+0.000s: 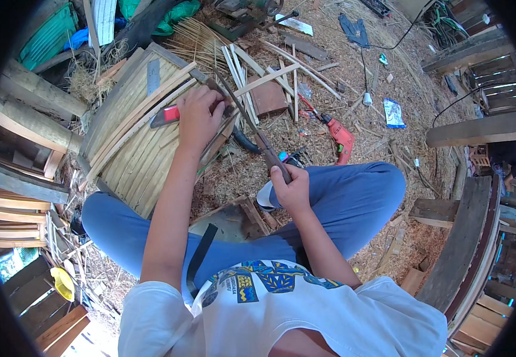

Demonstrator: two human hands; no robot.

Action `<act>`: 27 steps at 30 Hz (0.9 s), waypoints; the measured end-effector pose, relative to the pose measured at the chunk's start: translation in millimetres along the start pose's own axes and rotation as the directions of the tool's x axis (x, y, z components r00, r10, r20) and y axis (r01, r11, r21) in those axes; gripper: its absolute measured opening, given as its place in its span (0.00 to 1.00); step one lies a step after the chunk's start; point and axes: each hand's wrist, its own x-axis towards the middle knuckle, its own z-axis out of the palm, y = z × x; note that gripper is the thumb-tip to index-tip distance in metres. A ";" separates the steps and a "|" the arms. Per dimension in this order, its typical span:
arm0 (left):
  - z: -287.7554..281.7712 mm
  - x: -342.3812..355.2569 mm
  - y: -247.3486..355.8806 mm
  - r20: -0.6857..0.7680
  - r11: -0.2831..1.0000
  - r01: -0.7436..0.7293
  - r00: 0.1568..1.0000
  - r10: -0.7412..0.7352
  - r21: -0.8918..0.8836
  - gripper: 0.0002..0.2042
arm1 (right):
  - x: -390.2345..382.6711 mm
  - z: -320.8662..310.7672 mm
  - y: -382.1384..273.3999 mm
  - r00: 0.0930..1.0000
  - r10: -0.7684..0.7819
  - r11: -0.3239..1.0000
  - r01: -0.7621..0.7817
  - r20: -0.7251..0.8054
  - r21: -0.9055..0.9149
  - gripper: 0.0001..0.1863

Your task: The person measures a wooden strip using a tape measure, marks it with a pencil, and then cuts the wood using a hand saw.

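Note:
My right hand [291, 189] grips the lower end of a long, narrow, dark-bladed knife [256, 131]. Its tip points up and left, past my left hand. Over a slatted wooden panel [132, 169], my left hand [199, 116] is closed with its fingers curled; whatever they hold is hidden. Beside that hand, a red and dark grey tool [170, 114] lies on the panel, its kind unclear. Long thin wooden strips [136, 116] run along the panel. Between my legs sits a wooden frame [243, 217].
A red power drill [342, 141] lies on the shaving-covered ground beyond my right knee. Further off are a wooden block [268, 98], loose pale sticks [293, 89] and a cable with a white fitting [367, 98]. Heavy planks [457, 238] stand at the right, slatted timber [17, 217] at the left.

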 end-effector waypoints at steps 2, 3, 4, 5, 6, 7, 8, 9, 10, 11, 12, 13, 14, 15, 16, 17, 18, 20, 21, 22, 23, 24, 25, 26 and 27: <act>-1.9 1.4 1.8 -0.008 1.000 0.010 1.000 -0.011 -0.018 0.06 | -1.0 1.4 2.5 0.999 -0.028 1.000 0.028 -0.034 -0.002 0.18; -3.2 2.3 2.3 -0.008 1.000 0.006 1.000 -0.007 -0.017 0.06 | -0.9 2.3 3.0 0.997 -0.054 0.999 0.053 -0.064 -0.008 0.19; -2.9 1.1 3.6 -0.007 1.000 0.005 1.000 -0.005 -0.022 0.06 | 1.2 2.7 1.7 0.996 -0.056 0.998 0.056 -0.063 -0.008 0.19; -2.7 0.5 4.2 -0.005 1.000 0.003 1.000 -0.004 -0.026 0.06 | 4.6 3.8 -0.2 0.998 -0.044 0.999 0.043 -0.043 -0.017 0.18; -2.7 1.1 3.8 -0.008 1.000 0.004 1.000 -0.005 -0.025 0.06 | 6.6 4.2 -1.8 0.999 -0.032 0.999 0.031 -0.024 -0.026 0.18; -3.8 2.3 3.1 -0.001 1.000 0.012 1.000 -0.012 -0.016 0.06 | 6.0 4.3 -2.7 0.999 -0.032 0.999 0.032 -0.023 -0.025 0.18; -4.9 3.0 2.6 0.005 1.000 0.021 1.000 -0.020 -0.007 0.06 | 4.8 3.9 -3.4 0.999 -0.034 0.999 0.033 -0.023 -0.036 0.18; -5.2 1.6 3.7 0.005 1.000 0.021 1.000 -0.021 -0.006 0.06 | 3.3 3.5 -3.5 0.999 -0.036 0.998 0.035 -0.023 -0.047 0.18; -4.6 0.2 5.2 0.000 1.000 0.014 1.000 -0.014 -0.022 0.06 | 1.7 3.3 -2.6 0.999 -0.038 0.998 0.037 -0.023 -0.046 0.18; -4.3 0.0 5.6 -0.005 0.999 0.007 1.000 -0.007 -0.038 0.06 | -1.0 3.2 -0.7 0.999 -0.040 0.999 0.039 -0.031 -0.035 0.18; -4.9 1.8 4.0 -0.006 0.999 0.007 1.000 -0.007 -0.038 0.06 | -1.7 3.6 0.2 0.998 -0.042 0.999 0.041 -0.039 -0.023 0.18; -4.5 2.5 4.4 -0.002 1.000 0.016 1.000 -0.016 -0.024 0.06 | 0.7 3.7 0.4 0.998 -0.041 0.999 0.040 -0.039 -0.026 0.18; -4.0 3.0 5.0 0.001 1.000 0.026 1.000 -0.026 -0.010 0.06 | 5.9 5.0 0.1 0.999 -0.029 0.999 0.028 -0.035 -0.038 0.18; -3.6 3.4 5.6 0.002 1.000 0.027 1.000 -0.027 -0.012 0.06 | 8.4 5.0 0.3 0.999 -0.018 0.999 0.016 -0.031 -0.051 0.19; -4.7 3.4 3.7 0.011 0.999 0.036 0.999 -0.036 -0.001 0.06 | 7.1 5.3 0.8 0.999 -0.016 0.999 0.014 -0.030 -0.050 0.19; -5.5 3.0 2.5 0.020 0.999 0.045 0.999 -0.045 0.012 0.06 | 4.9 5.2 1.9 1.000 -0.018 0.999 0.017 -0.019 -0.041 0.18; -5.4 1.3 3.1 0.021 0.999 0.046 0.999 -0.046 0.013 0.06 | 2.5 4.9 3.3 1.000 -0.021 0.999 0.021 -0.008 -0.032 0.18; -4.7 0.3 5.2 -0.007 1.000 0.014 1.000 -0.014 -0.016 0.06 | -0.9 3.4 7.7 0.999 -0.028 0.999 0.027 -0.019 -0.030 0.18; -6.1 1.3 4.0 -0.008 1.000 0.013 1.000 -0.013 -0.015 0.06 | -1.4 3.5 9.6 0.999 -0.034 0.999 0.033 -0.030 -0.028 0.18; -5.8 1.3 5.2 0.006 1.000 0.024 1.000 -0.024 -0.014 0.06 | 1.8 4.3 7.4 0.999 -0.033 0.999 0.032 -0.030 -0.031 0.18; -5.3 1.3 6.6 0.020 0.999 0.035 0.999 -0.035 -0.013 0.06 | 7.8 7.5 4.2 0.999 -0.043 0.998 0.041 -0.034 -0.051 0.19; -4.5 2.1 7.7 0.020 0.999 0.036 0.999 -0.036 -0.016 0.06 | 11.0 8.3 2.6 0.998 -0.052 0.996 0.050 -0.036 -0.070 0.20; -5.9 3.0 5.9 0.018 0.999 0.036 0.999 -0.036 -0.006 0.06 | 9.9 8.4 3.1 0.998 -0.051 0.996 0.049 -0.034 -0.069 0.20; -7.0 3.2 4.8 0.016 0.999 0.035 0.999 -0.035 0.004 0.06 | 8.0 7.6 4.4 0.999 -0.030 0.996 0.028 -0.019 -0.082 0.19; -6.9 1.4 5.9 0.017 0.999 0.036 0.999 -0.036 0.006 0.06 | 5.6 6.5 5.2 1.000 -0.008 0.996 0.008 -0.005 -0.094 0.18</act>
